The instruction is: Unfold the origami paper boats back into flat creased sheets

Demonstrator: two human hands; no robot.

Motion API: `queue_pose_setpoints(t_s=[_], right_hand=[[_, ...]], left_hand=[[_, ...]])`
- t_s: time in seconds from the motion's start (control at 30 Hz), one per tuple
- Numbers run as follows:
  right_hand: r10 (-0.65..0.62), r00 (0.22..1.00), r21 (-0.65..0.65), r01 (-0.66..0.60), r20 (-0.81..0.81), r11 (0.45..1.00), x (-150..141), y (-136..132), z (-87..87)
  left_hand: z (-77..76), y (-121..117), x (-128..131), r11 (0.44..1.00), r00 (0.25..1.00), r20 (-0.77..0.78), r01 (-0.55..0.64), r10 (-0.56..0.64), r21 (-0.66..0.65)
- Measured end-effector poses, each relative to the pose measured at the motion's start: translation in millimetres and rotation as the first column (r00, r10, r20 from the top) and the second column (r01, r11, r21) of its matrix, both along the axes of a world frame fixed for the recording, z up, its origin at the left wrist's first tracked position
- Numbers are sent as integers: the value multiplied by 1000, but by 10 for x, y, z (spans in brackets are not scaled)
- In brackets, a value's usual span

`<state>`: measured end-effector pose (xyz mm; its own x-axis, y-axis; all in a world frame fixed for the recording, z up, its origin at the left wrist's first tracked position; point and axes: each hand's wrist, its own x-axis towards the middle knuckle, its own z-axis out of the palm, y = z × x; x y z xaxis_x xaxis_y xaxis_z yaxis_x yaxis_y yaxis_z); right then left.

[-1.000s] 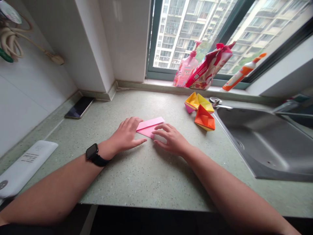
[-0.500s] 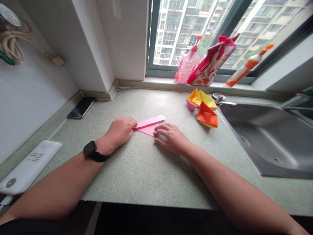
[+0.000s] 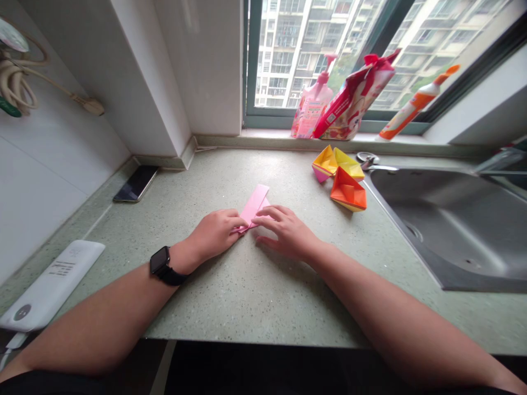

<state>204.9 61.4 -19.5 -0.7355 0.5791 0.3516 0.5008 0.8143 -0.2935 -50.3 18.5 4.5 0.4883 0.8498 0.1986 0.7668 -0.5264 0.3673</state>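
A folded piece of pink paper (image 3: 254, 206) lies on the counter between my hands, its long strip slanting up and away to the right. My left hand (image 3: 216, 233), with a black watch at the wrist, has its fingers closed on the near left end of the paper. My right hand (image 3: 284, 230) rests against the paper's right part, fingers bent and apart, thumb clear of the paper. Part of the paper is hidden under the right fingers. To the right sit an orange folded paper piece (image 3: 348, 189) and a yellow one (image 3: 348, 164).
A steel sink (image 3: 448, 230) takes up the right side. Along the window ledge stand a pink pump bottle (image 3: 312, 112), a red bag (image 3: 354, 104) and an orange-white bottle (image 3: 409, 112). A phone (image 3: 135, 184) and a white power bank (image 3: 53, 282) lie at left.
The pink paper has turned, so its strip now points more steeply away. My left hand has moved slightly right and nearer to me; both hands are closer together.
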Motion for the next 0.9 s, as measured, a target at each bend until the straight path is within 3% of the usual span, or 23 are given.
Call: queue_pose_setpoints(t_s=[0.1, 0.37, 0.5, 0.9], right_hand=[[34, 999, -33, -33, 13, 999, -23, -15, -20], [-4, 1000, -73, 6, 26, 997, -19, -1, 7], [-16, 999, -81, 18, 28, 997, -2, 5, 32], [162, 986, -190, -169, -51, 967, 16, 35, 84]], left_hand=[[-3, -70, 81, 998, 998, 40, 58, -57, -6], [22, -70, 77, 999, 999, -39, 37, -37, -3], [30, -49, 89, 998, 999, -5, 48, -48, -41], [1, -19, 66, 978, 981, 191, 75, -38, -193]])
